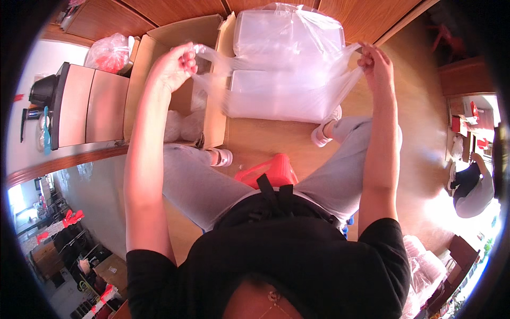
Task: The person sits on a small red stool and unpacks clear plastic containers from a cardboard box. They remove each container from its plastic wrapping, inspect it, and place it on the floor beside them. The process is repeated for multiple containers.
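A translucent plastic bag (279, 101) is stretched wide in front of me, over the floor. My left hand (177, 65) pinches its left edge, above a cardboard box (215, 115). At the opposite side, my right hand (374, 62) grips the other edge with curled fingers. Pale, see-through plastic containers (263, 81) show through the film between my hands. Beyond them lies another block of translucent containers (287, 34) covered in clear plastic. How the containers are stacked under the film is hard to tell.
Clear plastic bundles (191, 125) lie inside the cardboard box. A red plastic object (275, 169) stands on the floor between my legs. Wooden cabinet fronts (179, 12) border the far side. A person (474, 187) sits far right. Wrapped plastic goods (424, 267) rest at lower right.
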A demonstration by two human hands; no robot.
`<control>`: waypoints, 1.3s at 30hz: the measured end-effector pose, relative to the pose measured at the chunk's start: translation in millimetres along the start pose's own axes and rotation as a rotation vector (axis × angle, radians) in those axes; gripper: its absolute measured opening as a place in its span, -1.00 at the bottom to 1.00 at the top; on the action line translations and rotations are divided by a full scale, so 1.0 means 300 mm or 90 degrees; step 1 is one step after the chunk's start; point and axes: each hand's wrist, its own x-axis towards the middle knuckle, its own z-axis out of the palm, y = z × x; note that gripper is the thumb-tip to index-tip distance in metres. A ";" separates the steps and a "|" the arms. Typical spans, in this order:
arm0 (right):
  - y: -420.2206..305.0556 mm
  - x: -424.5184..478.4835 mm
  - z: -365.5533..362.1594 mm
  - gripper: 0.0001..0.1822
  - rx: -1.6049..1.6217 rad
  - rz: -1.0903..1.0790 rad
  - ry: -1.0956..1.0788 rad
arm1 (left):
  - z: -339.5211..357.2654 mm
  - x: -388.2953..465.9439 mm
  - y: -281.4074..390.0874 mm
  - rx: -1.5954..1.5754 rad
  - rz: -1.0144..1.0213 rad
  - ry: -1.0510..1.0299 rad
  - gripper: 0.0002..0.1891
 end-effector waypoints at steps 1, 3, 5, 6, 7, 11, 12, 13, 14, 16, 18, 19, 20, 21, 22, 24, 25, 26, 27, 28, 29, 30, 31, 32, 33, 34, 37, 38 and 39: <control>-0.017 -0.005 -0.003 -0.77 0.025 -0.004 -0.030 | 0.034 -0.005 0.022 -0.001 0.005 -0.012 -0.69; -0.067 -0.011 -0.011 -0.75 0.075 -0.016 -0.090 | 0.077 -0.004 0.073 -0.004 0.023 -0.054 -0.72; -0.099 -0.014 -0.035 -0.72 0.064 -0.025 -0.106 | 0.126 0.009 0.091 0.015 0.056 -0.006 -0.79; -0.093 -0.014 -0.037 -0.72 0.055 -0.028 -0.096 | 0.132 0.012 0.090 0.015 0.044 -0.003 -0.82; -0.084 -0.013 -0.036 -0.72 0.045 -0.031 -0.086 | 0.135 0.017 0.090 0.016 0.032 -0.001 -0.83; -0.036 0.001 -0.029 -0.74 -0.020 0.008 -0.081 | 0.112 0.059 0.062 0.040 -0.013 0.017 -0.85; -0.026 -0.002 -0.014 -0.75 -0.047 0.013 -0.077 | 0.104 0.068 0.053 0.054 -0.030 0.002 -0.84; -0.015 -0.002 -0.006 -0.76 -0.074 0.019 -0.073 | 0.096 0.075 0.029 0.075 -0.026 0.021 -0.84; 0.007 0.010 -0.018 -0.78 -0.126 0.036 -0.081 | 0.092 0.083 -0.001 0.097 -0.021 0.041 -0.84; 0.009 0.007 -0.015 -0.77 -0.168 0.034 -0.064 | 0.070 0.101 -0.034 0.151 0.006 0.009 -0.84; 0.008 0.003 -0.009 -0.75 -0.214 0.030 -0.048 | 0.058 0.113 -0.036 0.130 0.005 0.021 -0.84; 0.004 0.003 -0.009 -0.75 -0.239 0.028 -0.039 | 0.057 0.111 -0.036 0.120 0.004 0.028 -0.84; 0.002 0.003 -0.008 -0.74 -0.264 0.026 -0.031 | 0.055 0.108 -0.038 0.133 0.013 0.019 -0.83; -0.001 -0.001 0.000 -0.74 -0.289 0.025 -0.021 | 0.060 0.101 -0.040 0.146 0.023 0.011 -0.82; -0.003 -0.005 0.010 -0.75 -0.314 0.024 -0.011 | 0.064 0.095 -0.043 0.158 0.032 0.003 -0.80; 0.002 0.005 0.016 -0.78 -0.332 0.018 -0.010 | 0.075 0.070 -0.052 0.190 0.049 -0.019 -0.77; 0.000 0.011 0.013 -0.78 -0.367 0.017 0.013 | 0.082 0.060 -0.054 0.206 0.059 -0.029 -0.75; -0.003 0.010 0.009 -0.77 -0.402 0.014 0.035 | 0.086 0.057 -0.056 0.242 0.064 -0.054 -0.72; -0.003 0.016 0.008 -0.77 -0.436 0.012 0.055 | 0.095 0.052 -0.065 0.254 0.085 -0.049 -0.72; 0.005 0.032 -0.012 -0.77 -0.449 -0.015 0.054 | 0.095 0.049 -0.068 0.276 0.098 -0.054 -0.71; 0.010 0.047 -0.031 -0.76 -0.503 -0.035 0.053 | 0.093 0.046 -0.071 0.298 0.111 -0.058 -0.70; 0.020 0.055 -0.032 -0.76 -0.553 -0.054 0.048 | 0.084 0.036 -0.079 0.294 0.130 -0.061 -0.69; 0.020 0.061 -0.028 -0.75 -0.606 -0.077 0.045 | 0.090 0.024 -0.087 0.271 0.136 -0.047 -0.69; 0.019 0.061 -0.026 -0.73 -0.710 -0.094 0.058 | 0.093 0.015 -0.100 0.279 0.152 -0.036 -0.69; -0.018 0.051 -0.024 -0.71 -0.821 -0.121 0.080 | 0.109 0.012 -0.110 0.281 0.175 -0.035 -0.68; 0.014 0.083 -0.069 -0.70 -0.828 -0.146 0.067 | 0.107 -0.014 -0.142 0.259 0.214 -0.004 -0.67; 0.063 0.094 -0.089 -0.61 -0.816 -0.256 0.146 | 0.053 -0.003 -0.258 0.447 0.190 0.125 -0.53; 0.062 0.097 -0.085 -0.56 -0.857 -0.319 0.160 | 0.034 -0.002 -0.299 0.473 0.170 0.142 -0.41; 0.049 0.091 -0.098 -0.51 -0.901 -0.381 0.185 | 0.081 -0.067 -0.293 0.447 0.216 0.161 -0.38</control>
